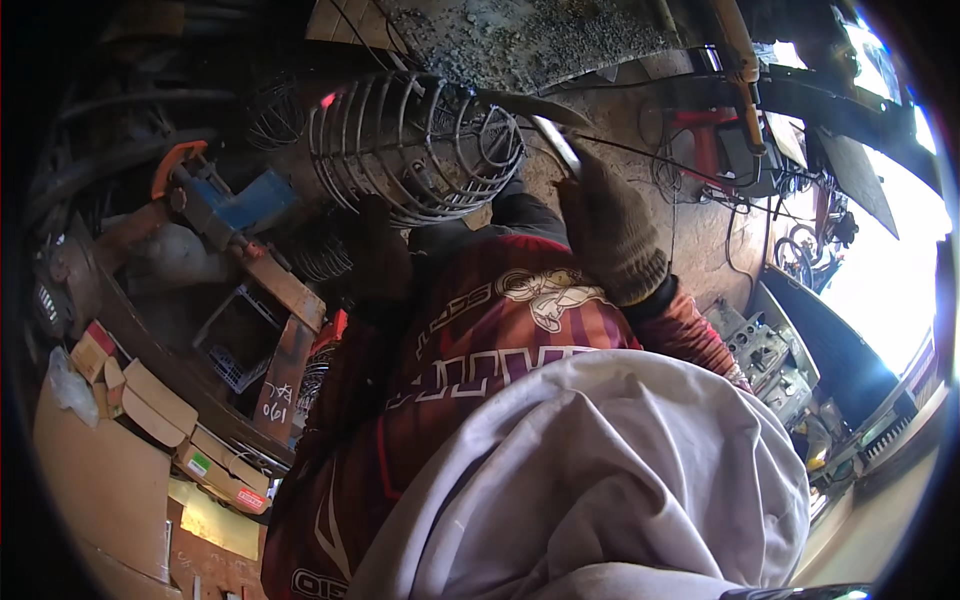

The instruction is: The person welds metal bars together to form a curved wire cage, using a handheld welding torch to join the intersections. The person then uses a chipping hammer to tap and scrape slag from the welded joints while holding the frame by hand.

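Note:
A rounded cage of bent steel rods lies on its side in front of my body, with a small red-glowing spot near its left end. My left hand, in a dark glove and deep shadow, is at the cage's near rim; its fingers seem closed round a rod there. My right hand, in a grey-brown knitted glove, is closed round the bright metal handle of a hammer. The hammer's long dark head lies by the cage's far right end; whether they touch I cannot tell.
To the left stand a blue and orange metal clamp-like tool and opened cardboard boxes. A grit-covered surface lies beyond the cage. Red equipment and loose cables are at the right, with a grey metal machine nearer me.

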Demonstrator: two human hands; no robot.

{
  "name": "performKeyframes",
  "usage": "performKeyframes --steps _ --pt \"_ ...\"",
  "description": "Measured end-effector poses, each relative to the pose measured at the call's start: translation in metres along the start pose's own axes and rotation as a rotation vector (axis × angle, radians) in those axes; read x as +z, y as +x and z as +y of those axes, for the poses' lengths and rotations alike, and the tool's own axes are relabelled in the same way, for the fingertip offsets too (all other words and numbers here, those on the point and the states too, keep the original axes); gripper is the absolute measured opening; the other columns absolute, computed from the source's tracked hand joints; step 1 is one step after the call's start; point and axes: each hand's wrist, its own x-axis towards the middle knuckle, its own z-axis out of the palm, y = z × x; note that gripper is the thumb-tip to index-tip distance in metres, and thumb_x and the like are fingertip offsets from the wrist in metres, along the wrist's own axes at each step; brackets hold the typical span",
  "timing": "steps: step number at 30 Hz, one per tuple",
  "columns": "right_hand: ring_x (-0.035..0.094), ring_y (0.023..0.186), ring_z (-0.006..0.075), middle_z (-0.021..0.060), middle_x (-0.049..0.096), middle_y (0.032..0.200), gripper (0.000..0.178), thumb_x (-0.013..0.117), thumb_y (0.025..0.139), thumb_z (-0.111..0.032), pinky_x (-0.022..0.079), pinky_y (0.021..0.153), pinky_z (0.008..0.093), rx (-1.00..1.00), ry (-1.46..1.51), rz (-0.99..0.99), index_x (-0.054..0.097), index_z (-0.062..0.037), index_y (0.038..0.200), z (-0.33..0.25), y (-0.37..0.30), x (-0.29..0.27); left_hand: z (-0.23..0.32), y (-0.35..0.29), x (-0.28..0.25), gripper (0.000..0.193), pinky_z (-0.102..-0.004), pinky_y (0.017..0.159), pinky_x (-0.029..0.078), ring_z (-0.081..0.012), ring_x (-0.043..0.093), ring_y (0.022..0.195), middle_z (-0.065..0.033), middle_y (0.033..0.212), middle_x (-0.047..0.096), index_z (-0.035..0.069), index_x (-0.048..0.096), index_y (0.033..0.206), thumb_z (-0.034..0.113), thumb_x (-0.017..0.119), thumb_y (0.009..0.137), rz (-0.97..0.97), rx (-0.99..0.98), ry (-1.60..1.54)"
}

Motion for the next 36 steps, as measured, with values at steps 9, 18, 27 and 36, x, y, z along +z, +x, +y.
performKeyframes --steps 9,18,27,36 --pt "0.065 0.076 0.0353 0.02 0.064 0.088 0.038 0.056 0.091 -0.015 0.05 0.066 0.0411 0.146 0.116 -0.058 0.052 -0.0033 0.127 -0.009 -0.002 -0.007 -0.011 -0.005 -0.012 0.043 -0.0468 0.109 0.034 -0.0401 0.048 0.122 -0.0254 0.127 0.052 -0.005 0.052 0.125 0.007 0.059 0.085 -0.386 0.02 0.162" --pt "0.068 0.071 0.0283 0.0136 0.066 0.081 0.043 0.051 0.097 -0.024 0.052 0.062 0.0399 0.008 0.129 0.032 0.048 -0.0043 0.134 0.005 -0.006 0.006 -0.024 -0.028 0.01 0.047 -0.0508 0.102 0.038 -0.0427 0.049 0.116 -0.0249 0.121 0.054 -0.005 0.051 0.124 0.012 0.066 0.082 -0.015 0.062 0.264" --pt "0.066 0.067 0.0288 0.0119 0.065 0.076 0.039 0.053 0.094 -0.018 0.05 0.059 0.0402 0.024 0.11 0.03 0.05 -0.0049 0.13 -0.002 0.006 0.003 -0.013 -0.011 -0.006 0.049 -0.051 0.103 0.038 -0.0424 0.049 0.118 -0.0248 0.123 0.053 -0.005 0.05 0.125 0.013 0.066 0.083 0.001 0.22 0.199" --pt "0.066 0.073 0.0283 0.0184 0.064 0.084 0.035 0.055 0.093 -0.013 0.05 0.065 0.0356 0.112 0.28 -0.052 0.053 -0.0025 0.127 -0.011 0.007 -0.014 -0.015 -0.015 -0.005 0.048 -0.0508 0.103 0.038 -0.0425 0.049 0.118 -0.0248 0.124 0.054 -0.006 0.05 0.125 0.013 0.066 0.084 -0.07 0.136 0.192"
